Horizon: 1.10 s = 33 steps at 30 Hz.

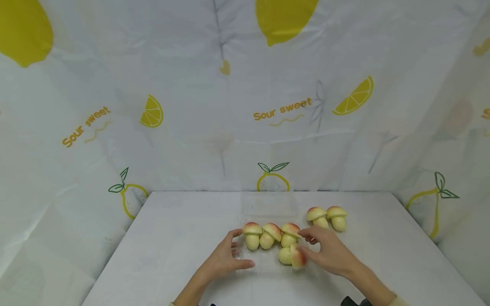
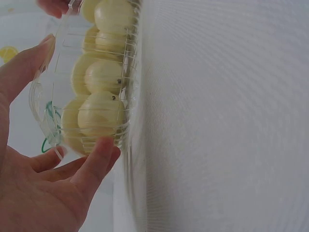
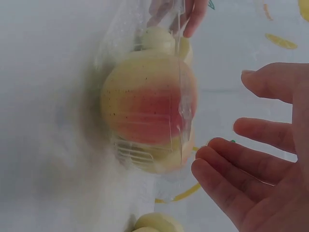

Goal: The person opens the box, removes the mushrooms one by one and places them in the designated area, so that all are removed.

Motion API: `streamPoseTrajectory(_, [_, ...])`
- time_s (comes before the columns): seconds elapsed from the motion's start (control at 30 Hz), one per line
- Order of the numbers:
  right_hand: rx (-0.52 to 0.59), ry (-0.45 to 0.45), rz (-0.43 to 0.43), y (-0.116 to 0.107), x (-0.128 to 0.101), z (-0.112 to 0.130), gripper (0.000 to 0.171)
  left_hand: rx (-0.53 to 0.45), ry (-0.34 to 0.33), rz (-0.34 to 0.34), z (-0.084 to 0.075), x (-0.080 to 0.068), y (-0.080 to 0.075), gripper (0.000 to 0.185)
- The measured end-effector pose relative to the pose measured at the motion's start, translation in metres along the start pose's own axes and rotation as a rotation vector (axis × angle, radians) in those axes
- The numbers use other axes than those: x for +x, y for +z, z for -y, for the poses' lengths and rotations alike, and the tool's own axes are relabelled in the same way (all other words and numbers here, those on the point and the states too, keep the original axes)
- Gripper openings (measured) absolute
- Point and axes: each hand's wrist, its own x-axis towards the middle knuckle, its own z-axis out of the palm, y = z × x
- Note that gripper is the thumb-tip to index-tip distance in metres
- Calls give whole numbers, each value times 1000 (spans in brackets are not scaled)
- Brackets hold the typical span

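Note:
A clear plastic box [image 1: 264, 265] stands on the table, its lid [image 1: 269, 205] folded back. In the head view a row of three mushroom-shaped items [image 1: 252, 241], pale yellow with reddish caps, lies along the box's far side. Another mushroom-shaped item [image 1: 297, 256] lies sideways at the front right, its cap facing right. My left hand [image 1: 226, 255] holds the box's left end, thumb at the rim and fingers against the side. My right hand [image 1: 329, 250] is beside the right end, fingers apart and holding nothing; the right wrist view shows a gap between its fingertips and the box.
Two more mushroom-shaped items [image 1: 337, 218] lie on the white table [image 1: 183, 229], behind the right hand. A lemon-printed sheet [image 1: 191, 161] hangs behind the table. A dark object [image 1: 350, 301] shows at the bottom edge near the right forearm.

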Motion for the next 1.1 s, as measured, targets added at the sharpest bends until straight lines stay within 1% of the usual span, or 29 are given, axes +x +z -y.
streamPoseTrajectory(0.1, [-5, 7, 27, 5, 3, 2, 23, 0, 1, -8, 0, 0, 0, 96])
streamPoseTrajectory(0.27, [-78, -15, 20, 11, 3, 4, 19, -5, 10, -8, -1, 1, 0, 95])
streamPoseTrajectory(0.33, [-93, -11, 26, 12, 2, 5, 17, -6, 13, -6, -2, 1, 0, 95])
streamPoseTrajectory(0.53, [-92, 15, 73, 15, 1, 9, 16, -3, 18, -5, -3, 1, 1, 95])
streamPoseTrajectory(0.7, [-58, 22, 111, 20, 1, 10, 18, -1, 12, -6, -3, 0, 2, 95])
streamPoseTrajectory(0.87, [14, 31, 165, 27, 4, 7, 27, -7, -2, -8, -2, 1, 2, 94])
streamPoseTrajectory(0.93, [27, 22, 160, 31, 5, 6, 28, -11, -6, -7, -2, 1, 2, 94])
streamPoseTrajectory(1.1, [42, -24, 103, 40, 6, 6, 25, -4, -6, -7, -1, 1, 2, 94])
